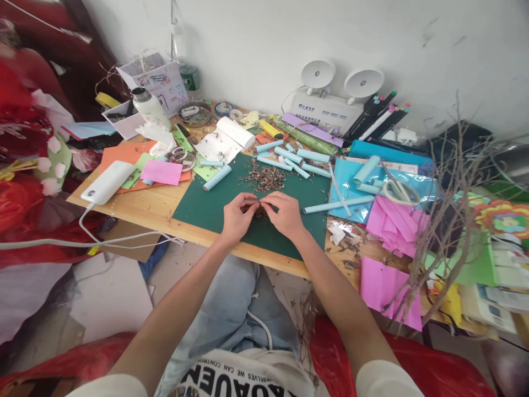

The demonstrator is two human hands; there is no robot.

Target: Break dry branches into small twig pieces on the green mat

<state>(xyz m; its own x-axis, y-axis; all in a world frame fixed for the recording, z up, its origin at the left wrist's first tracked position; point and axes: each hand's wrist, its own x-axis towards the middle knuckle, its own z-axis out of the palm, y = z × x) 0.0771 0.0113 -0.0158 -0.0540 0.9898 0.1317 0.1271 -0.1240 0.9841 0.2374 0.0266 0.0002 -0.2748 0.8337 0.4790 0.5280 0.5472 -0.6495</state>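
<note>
Left hand [239, 216], right hand [284, 214]: fingertips clamped, seemingly on brown dry scrap [259, 204] | over flat dark-green mat [204, 207], likely catching crumbs

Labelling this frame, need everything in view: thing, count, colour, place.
Table: one, wood-brown, centre
Cutting mat: one, green, centre
Dried scraps: heaped, brown, on mat
Paper tubes: over ten, blue, on/beside mat
Power bank: one, white, left
Flask: one, white, back left
Lamp: one, white, back right
Scissors: one pair, cream, right
Pink paper: several, pink, both sides
Twigs: one bunch, brown, right
Clutter: uncounted, mixed, throughout
Left hand: one, bare, over mat
Right hand: one, bare, over mat
</note>
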